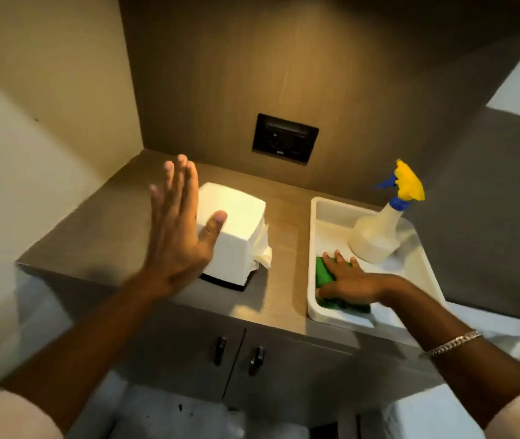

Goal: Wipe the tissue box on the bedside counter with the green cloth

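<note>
The left hand (177, 236), fingers spread and holding nothing, hovers at the tissue box (236, 229). At 3 o'clock, the right hand (352, 278) presses flat on the green cloth (323, 270) in the tray (314, 236), not visibly gripping it.

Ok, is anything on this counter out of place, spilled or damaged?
One small thing: the tissue hangs crumpled out of the tissue box at its right side, not on top, so the box may be lying on its side. The spray bottle stands upright in the white tray beside the green cloth. No spill shows.
</note>
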`<state>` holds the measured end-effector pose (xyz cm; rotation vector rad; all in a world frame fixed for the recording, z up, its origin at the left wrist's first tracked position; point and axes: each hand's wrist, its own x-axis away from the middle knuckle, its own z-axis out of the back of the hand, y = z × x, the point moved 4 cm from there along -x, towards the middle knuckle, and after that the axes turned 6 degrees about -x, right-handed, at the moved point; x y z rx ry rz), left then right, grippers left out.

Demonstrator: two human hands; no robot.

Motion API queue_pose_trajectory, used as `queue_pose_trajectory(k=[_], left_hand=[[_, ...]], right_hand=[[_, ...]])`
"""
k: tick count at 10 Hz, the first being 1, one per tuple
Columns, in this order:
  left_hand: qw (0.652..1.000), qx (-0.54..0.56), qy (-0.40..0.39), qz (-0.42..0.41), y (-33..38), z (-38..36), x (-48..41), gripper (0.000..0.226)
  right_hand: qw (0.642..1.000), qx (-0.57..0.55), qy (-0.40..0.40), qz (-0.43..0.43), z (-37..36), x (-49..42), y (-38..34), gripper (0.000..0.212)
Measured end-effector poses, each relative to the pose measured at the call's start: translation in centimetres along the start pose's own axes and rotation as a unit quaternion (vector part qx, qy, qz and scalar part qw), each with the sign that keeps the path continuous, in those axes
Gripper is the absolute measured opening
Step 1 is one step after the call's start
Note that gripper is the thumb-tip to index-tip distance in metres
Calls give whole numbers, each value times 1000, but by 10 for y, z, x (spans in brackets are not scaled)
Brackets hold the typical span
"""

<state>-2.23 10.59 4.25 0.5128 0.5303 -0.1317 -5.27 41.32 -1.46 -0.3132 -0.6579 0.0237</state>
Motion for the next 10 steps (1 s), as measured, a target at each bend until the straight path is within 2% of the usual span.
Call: queue_pose_trajectory(k=[1, 2, 3, 4, 5, 6, 7, 8, 9, 10], left_hand=[[972, 171, 94, 132, 17, 1, 38, 72], [886, 348, 129, 279, 48, -10, 61, 71], [809, 473, 121, 329, 82, -26, 67, 80], [790, 493, 137, 339, 79, -36, 69, 80], [805, 493, 100, 315, 57, -32, 64, 81], [823, 474, 41, 309, 26, -26, 47, 73], [834, 458, -25, 305, 6, -25, 26, 76], [828, 473, -66, 296, 0, -23, 16, 72], [836, 458, -100, 285, 6, -13, 10, 73], [900, 380, -33, 211, 21, 30, 16, 70]], right_hand=[[974, -145, 129, 118, 43, 16, -37, 90], [912, -283, 140, 263, 46, 27, -111, 96], [866, -388, 123, 292, 22, 28, -153, 87], [802, -511, 151, 269, 8, 18, -145, 81], [745, -597, 143, 262, -10, 26, -137, 70], [720, -629, 111, 272, -34, 44, -148, 54], [686, -665, 123, 270, -51, 50, -163, 81], [681, -662, 176, 258, -55, 57, -181, 96], [672, -654, 223, 266, -57, 74, -193, 88], [587, -638, 390, 310, -40, 130, -183, 72]])
